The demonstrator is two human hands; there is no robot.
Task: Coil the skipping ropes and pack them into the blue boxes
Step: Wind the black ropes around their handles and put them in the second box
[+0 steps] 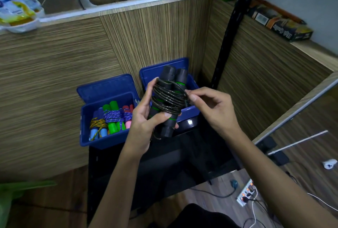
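Wood-grain partition behind a black table [164, 163]. Two open blue boxes [102, 118] at its back; left one holds coiled coloured ropes [111, 119]. Left hand [146, 119] grips black skipping rope [169, 99] handles above right box; right hand [210, 103] pinches its coiled cord.

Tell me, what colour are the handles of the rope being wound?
The handles are black with green rings, seen in the head view.
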